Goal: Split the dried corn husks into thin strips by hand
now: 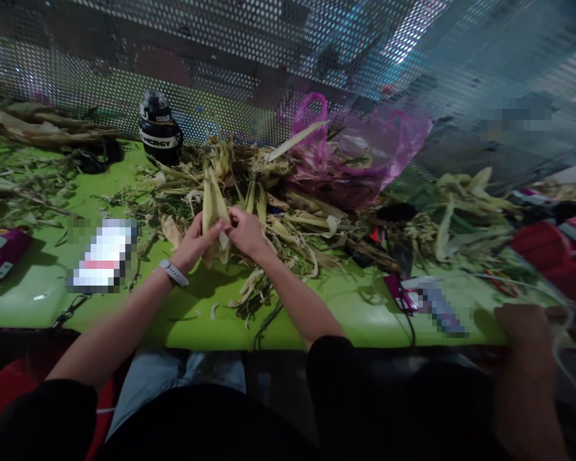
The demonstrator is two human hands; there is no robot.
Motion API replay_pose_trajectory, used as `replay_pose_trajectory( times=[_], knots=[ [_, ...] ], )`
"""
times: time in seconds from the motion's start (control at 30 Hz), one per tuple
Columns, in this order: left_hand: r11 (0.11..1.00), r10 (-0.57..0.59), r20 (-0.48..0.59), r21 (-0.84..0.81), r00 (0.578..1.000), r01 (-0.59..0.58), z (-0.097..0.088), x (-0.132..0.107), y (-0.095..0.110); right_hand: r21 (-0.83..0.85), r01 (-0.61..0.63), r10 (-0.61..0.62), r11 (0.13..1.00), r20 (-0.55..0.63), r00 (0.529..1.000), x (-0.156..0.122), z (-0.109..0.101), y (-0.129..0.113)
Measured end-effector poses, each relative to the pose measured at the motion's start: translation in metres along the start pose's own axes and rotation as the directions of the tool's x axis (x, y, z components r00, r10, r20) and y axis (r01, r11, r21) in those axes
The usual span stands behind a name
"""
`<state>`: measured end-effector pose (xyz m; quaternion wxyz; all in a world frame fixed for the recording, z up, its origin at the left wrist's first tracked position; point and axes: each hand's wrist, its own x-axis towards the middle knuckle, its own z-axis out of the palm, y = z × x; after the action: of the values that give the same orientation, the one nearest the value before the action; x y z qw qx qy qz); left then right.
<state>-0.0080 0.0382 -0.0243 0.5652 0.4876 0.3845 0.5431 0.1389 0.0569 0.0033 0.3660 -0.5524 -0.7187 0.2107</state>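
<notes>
Pale dried corn husks (210, 195) stand upright between my hands above the green table. My left hand (194, 242), with a light band on its wrist, is closed around the husks' lower part from the left. From the other side my right hand (244, 232) pinches the same husks, its thumb and fingertips close to my left thumb. A heap of loose dry husks and leaves (292, 224) spreads behind and to the right of my hands. Some husk tips hang below my fingers.
At the back stand a black bottle (160, 137) and a pink plastic bag (365, 166) against a perforated metal panel (249, 70). A lit phone (103, 256) lies at left, a purple box (2, 256) beyond it. Another person's hand (523, 326) rests at the right edge.
</notes>
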Motion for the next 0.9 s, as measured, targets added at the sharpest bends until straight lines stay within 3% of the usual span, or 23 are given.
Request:
replay_pose_trajectory(
  times=[0.1, 0.13, 0.17, 0.23, 0.27, 0.4, 0.53, 0.6, 0.67, 0.8, 0.9],
  knots=[
    [0.991, -0.128, 0.149, 0.049, 0.981, 0.122, -0.003, 0.001, 0.005, 0.045, 0.0, 0.005, 0.999, -0.111, 0.994, 0.009, -0.008, 0.013],
    [0.987, -0.145, 0.131, 0.082, 0.981, 0.135, -0.005, 0.003, 0.006, 0.071, -0.007, 0.018, 0.997, -0.156, 0.988, 0.014, -0.013, 0.02],
    [0.985, -0.131, 0.089, 0.127, 0.987, 0.119, -0.009, 0.005, 0.005, 0.099, -0.01, 0.03, 0.995, -0.205, 0.978, 0.018, -0.02, 0.027],
    [0.954, 0.029, -0.117, 0.301, 0.993, 0.008, -0.018, 0.013, 0.0, 0.176, -0.026, 0.08, 0.984, -0.305, 0.949, 0.027, -0.033, 0.04],
    [0.914, 0.113, -0.157, 0.404, 0.981, -0.04, -0.022, 0.018, -0.004, 0.24, -0.04, 0.118, 0.97, -0.316, 0.941, 0.031, -0.038, 0.046],
    [0.766, 0.284, -0.074, 0.617, 0.956, -0.18, -0.034, 0.031, -0.018, 0.436, -0.074, 0.183, 0.897, -0.215, 0.959, 0.036, -0.044, 0.054],
    [0.724, 0.376, -0.026, 0.633, 0.926, -0.276, -0.024, 0.021, -0.01, 0.454, -0.035, 0.087, 0.89, -0.094, 0.992, 0.028, -0.031, 0.039],
    [0.844, 0.272, 0.072, 0.46, 0.96, -0.274, -0.015, 0.011, -0.001, 0.413, -0.005, 0.018, 0.911, -0.027, 0.999, 0.02, -0.024, 0.026],
    [0.95, 0.094, 0.232, 0.27, 0.968, -0.157, -0.006, 0.004, 0.005, 0.335, 0.05, -0.061, 0.941, 0.023, 0.998, 0.011, -0.02, 0.014],
    [0.992, -0.071, 0.375, 0.123, 0.924, 0.026, -0.002, 0.001, 0.008, 0.213, 0.146, -0.135, 0.966, -0.065, 0.989, 0.001, -0.02, 0.0],
    [0.99, -0.135, 0.39, 0.089, 0.911, 0.108, -0.006, 0.003, 0.01, 0.265, 0.093, -0.076, 0.96, -0.075, 0.994, 0.002, -0.023, 0.0]
  ],
)
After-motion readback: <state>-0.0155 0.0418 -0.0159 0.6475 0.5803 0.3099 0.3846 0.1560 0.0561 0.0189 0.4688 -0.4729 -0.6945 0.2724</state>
